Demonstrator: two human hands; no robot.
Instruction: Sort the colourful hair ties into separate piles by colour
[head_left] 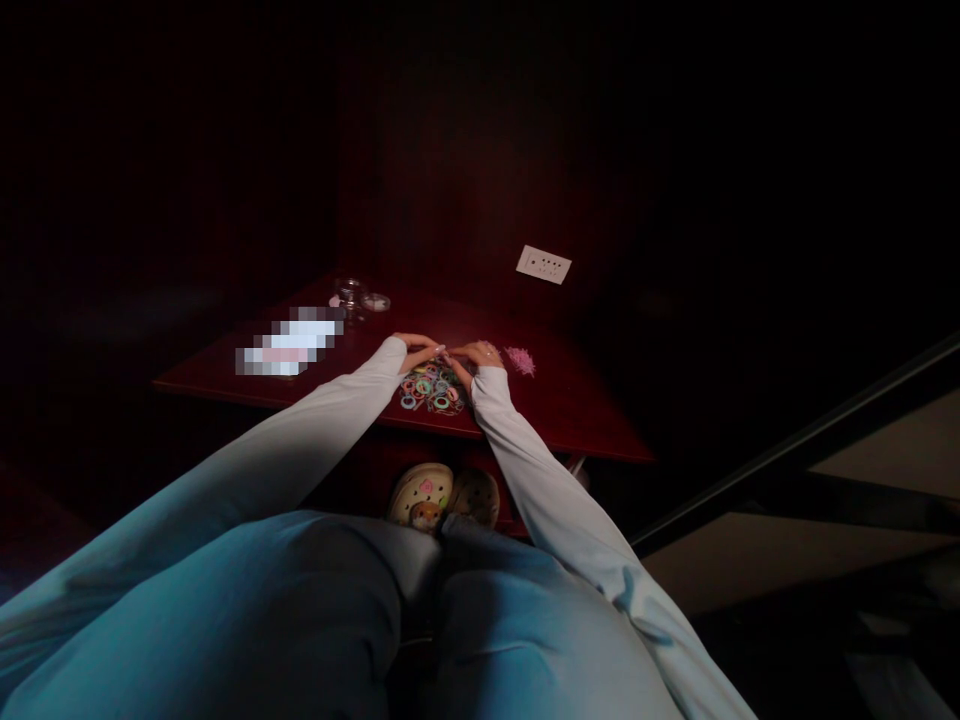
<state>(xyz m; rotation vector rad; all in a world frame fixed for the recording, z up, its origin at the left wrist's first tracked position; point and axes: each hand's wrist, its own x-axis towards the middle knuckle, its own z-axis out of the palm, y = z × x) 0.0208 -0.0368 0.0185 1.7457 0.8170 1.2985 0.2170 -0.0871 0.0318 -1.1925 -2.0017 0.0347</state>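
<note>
Left hand [420, 343], right hand [478, 353] meet at loose rings [430, 391], can't tell grip; looks partway, 1 pink bunch [521, 361] apart.

A red table [577, 410] carries coloured rings [433, 388]; a pink heap [521, 361]; a clear jar [349, 292]; a pixelated object [294, 343].

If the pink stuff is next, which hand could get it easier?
Probably the right hand: the pink pile lies close beside it. The left hand is farther away, with the right hand in between.
</note>
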